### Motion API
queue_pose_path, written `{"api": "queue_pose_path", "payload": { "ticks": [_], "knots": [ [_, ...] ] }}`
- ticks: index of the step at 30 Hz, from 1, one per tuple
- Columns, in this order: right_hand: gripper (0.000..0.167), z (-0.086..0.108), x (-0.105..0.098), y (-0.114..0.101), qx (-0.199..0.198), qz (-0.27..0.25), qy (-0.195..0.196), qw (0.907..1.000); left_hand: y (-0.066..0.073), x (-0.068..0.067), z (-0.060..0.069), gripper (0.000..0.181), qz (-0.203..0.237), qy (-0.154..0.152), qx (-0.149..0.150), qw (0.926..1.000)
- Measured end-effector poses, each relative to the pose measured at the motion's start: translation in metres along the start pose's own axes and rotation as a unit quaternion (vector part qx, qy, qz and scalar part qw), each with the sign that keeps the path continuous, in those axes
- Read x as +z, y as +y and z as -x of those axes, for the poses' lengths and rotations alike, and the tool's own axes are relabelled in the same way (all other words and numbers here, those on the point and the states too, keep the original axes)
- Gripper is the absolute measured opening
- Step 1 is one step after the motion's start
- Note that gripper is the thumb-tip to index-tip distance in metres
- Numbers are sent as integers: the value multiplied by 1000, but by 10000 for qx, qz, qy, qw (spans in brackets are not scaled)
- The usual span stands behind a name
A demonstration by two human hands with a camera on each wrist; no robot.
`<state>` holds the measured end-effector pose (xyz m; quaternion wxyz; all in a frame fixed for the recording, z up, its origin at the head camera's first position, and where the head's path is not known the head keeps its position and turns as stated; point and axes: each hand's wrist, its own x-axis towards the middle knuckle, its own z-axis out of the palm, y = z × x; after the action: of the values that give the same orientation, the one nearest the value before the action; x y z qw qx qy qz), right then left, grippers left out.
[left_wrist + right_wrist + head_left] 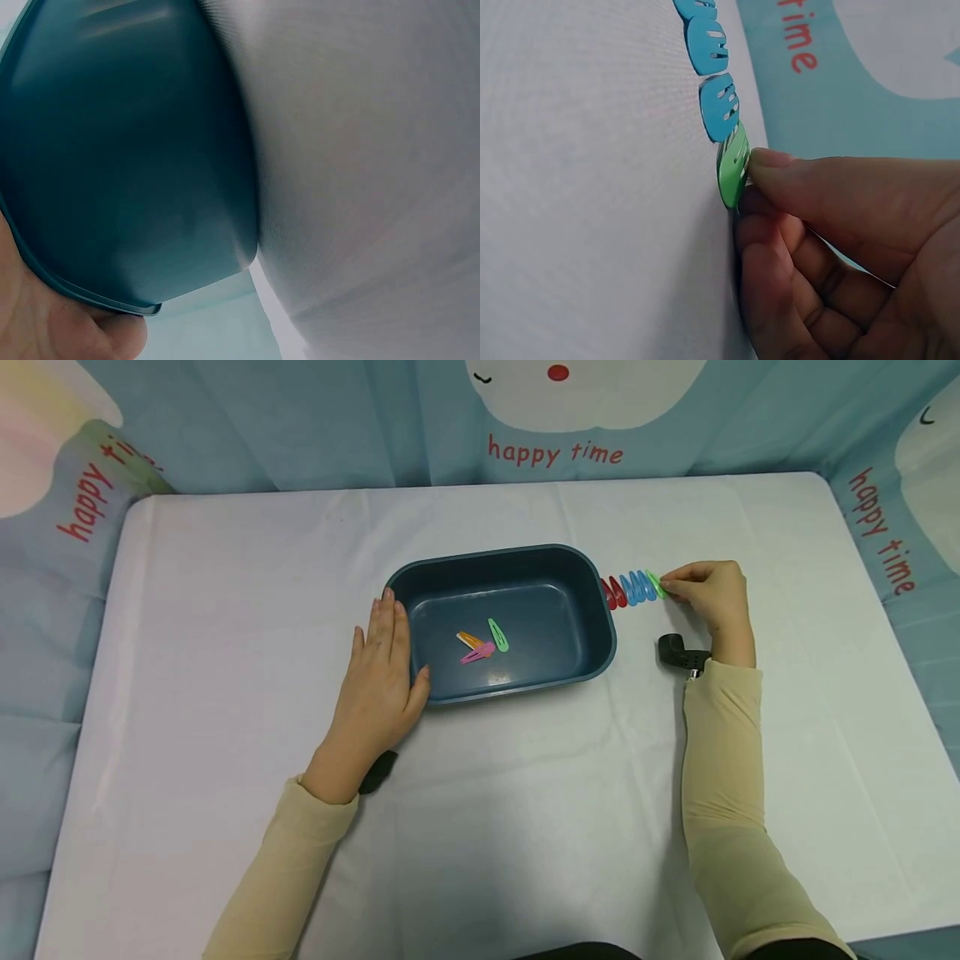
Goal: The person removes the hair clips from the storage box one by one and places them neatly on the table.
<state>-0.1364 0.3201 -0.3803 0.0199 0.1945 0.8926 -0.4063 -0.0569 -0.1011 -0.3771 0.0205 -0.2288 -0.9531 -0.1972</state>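
A dark blue tray (525, 683) lies on the table with a green hair clip (498, 635), an orange hair clip (470, 640) and a pink hair clip (478, 652) in it. My left hand (378, 685) rests along the tray's left rim, its fingers straight. Right of the tray runs a row of red hair clips (617, 592) and blue hair clips (637, 587). At the row's right end, my right hand (705, 593) pinches a green hair clip (733, 166) between thumb and fingertips. That clip stands beside the last blue one.
A white cloth (525, 793) covers the table. Around its back and sides hangs a blue curtain (300, 427) with printed words. A black wrist camera (678, 652) sits at the right wrist, and part of another black device (378, 772) shows by the left wrist.
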Motion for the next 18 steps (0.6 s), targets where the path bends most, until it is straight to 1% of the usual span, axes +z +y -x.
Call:
{"api": "queue_pose_path", "payload": {
  "ticks": [3,6,9,11,13,16,18],
  "knots": [
    [12,0,-1,0,40,-272,-52,9996,0,0,0,72,6,-16,-1,10000],
    [13,1,-3,1,167,-769,-123,9968,0,-1,0,72,15,-23,-3,10000],
    [9,1,-5,2,289,-1197,-173,9922,0,0,1,72,7,-10,6,10000],
    [5,1,-5,3,452,-1420,-158,9887,-1,0,1,72,-1,-3,12,10000],
    [3,1,-5,3,484,-1442,-158,9882,-1,1,1,71,-7,22,23,10000],
    [7,1,-5,3,552,-1509,-134,9869,-1,1,0,71,-2,64,46,10000],
    [10,2,-6,3,490,-1534,-172,9868,-1,1,0,71,5,87,59,9999]
  ]
}}
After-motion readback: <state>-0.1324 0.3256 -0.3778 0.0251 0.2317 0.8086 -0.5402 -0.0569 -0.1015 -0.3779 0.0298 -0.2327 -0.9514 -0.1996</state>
